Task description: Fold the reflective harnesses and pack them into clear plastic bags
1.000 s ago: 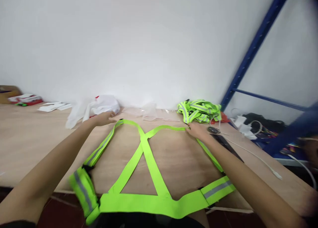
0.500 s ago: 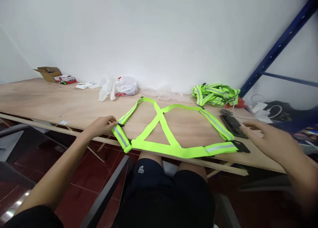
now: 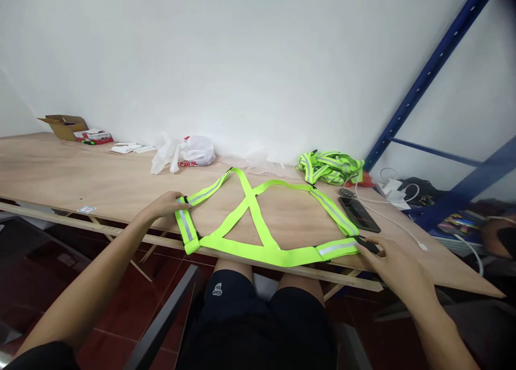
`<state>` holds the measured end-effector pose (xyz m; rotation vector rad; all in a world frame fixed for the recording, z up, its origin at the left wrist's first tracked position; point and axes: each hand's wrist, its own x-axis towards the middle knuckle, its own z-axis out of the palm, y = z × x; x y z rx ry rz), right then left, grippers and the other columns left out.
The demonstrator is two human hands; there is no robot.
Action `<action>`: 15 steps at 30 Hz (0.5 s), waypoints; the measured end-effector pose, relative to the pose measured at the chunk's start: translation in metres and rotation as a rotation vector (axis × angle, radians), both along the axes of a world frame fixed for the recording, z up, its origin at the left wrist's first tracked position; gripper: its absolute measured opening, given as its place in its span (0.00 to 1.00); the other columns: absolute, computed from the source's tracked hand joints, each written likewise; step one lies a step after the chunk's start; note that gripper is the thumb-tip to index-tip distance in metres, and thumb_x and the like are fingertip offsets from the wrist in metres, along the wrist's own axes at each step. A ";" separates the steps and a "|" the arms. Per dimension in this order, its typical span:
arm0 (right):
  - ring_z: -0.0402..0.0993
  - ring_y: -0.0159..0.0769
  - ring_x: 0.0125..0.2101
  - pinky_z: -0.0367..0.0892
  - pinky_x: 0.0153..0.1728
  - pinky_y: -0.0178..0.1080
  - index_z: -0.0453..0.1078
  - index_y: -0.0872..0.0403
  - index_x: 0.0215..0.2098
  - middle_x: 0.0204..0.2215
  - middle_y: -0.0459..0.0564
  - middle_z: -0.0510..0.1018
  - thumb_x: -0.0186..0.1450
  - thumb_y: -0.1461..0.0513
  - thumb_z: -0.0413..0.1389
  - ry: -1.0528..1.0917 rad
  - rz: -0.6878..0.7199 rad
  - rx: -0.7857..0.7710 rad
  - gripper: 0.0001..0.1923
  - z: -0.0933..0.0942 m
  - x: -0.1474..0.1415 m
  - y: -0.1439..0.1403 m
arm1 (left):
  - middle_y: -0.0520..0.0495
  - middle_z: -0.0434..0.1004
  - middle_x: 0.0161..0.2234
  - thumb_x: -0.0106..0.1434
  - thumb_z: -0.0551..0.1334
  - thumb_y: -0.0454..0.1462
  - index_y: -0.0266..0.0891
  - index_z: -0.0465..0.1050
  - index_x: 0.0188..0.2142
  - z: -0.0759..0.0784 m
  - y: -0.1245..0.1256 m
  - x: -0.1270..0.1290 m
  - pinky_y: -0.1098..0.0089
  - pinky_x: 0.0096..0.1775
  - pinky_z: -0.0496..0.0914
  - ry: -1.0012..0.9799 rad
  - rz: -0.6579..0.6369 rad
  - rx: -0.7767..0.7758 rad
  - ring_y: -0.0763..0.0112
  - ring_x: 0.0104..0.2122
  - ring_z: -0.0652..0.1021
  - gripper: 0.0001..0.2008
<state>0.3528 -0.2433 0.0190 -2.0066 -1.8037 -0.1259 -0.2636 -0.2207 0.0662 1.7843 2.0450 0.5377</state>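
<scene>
The right hand (image 3: 397, 270) covers the black buckle (image 3: 366, 245) end; box (image 3: 64, 126) lettering is too small to read.

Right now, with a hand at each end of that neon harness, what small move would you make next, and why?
Probably fold the left hand end inward: the reflective harness lies flat, and the right hand is at its black buckle.

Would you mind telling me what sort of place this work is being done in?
Probably a small workshop or packing room. A long bare plywood table runs along a plain white wall, blue metal racking stands at the right, and a heap of reflective vests lies beyond the spread-out vest that both hands touch.
</scene>
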 end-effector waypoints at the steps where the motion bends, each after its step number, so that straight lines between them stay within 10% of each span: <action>1: 0.79 0.52 0.37 0.71 0.35 0.48 0.75 0.48 0.44 0.43 0.54 0.82 0.59 0.41 0.52 0.012 0.002 -0.027 0.26 -0.003 -0.001 0.001 | 0.46 0.78 0.28 0.48 0.64 0.55 0.39 0.75 0.29 0.003 0.003 0.000 0.68 0.29 0.67 -0.001 0.022 0.029 0.55 0.33 0.79 0.22; 15: 0.78 0.48 0.45 0.72 0.41 0.45 0.78 0.47 0.44 0.44 0.51 0.81 0.66 0.49 0.46 -0.059 0.060 0.022 0.22 -0.025 -0.005 0.006 | 0.41 0.79 0.40 0.53 0.66 0.53 0.40 0.67 0.49 0.001 0.030 -0.018 0.67 0.28 0.75 -0.323 0.183 0.201 0.57 0.36 0.81 0.29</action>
